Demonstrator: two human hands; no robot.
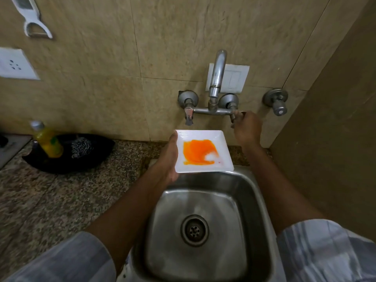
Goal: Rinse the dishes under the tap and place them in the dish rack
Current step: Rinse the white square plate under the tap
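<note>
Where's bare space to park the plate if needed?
Free: the steel sink basin around the drain, and the granite counter between the sink and the black tray. Crowded: that tray, with the yellow bottle and scrubber, and the strip under the taps, where the left hand holds the plate.

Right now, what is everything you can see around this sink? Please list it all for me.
Plate: one, white square, orange smear, held over sink's back edge.
Tap: one, silver, on wall; two lever handles.
Extra valve: one, grey, wall right.
Sink: one, steel, drain in middle.
Bottle: one, yellow, counter left.
Scrubber: one, steel, in black tray.
Peeler: one, white, hanging on wall.
Socket: one, white, wall left.
Left hand: holds plate's left edge.
Right hand: grips right tap handle.
</note>
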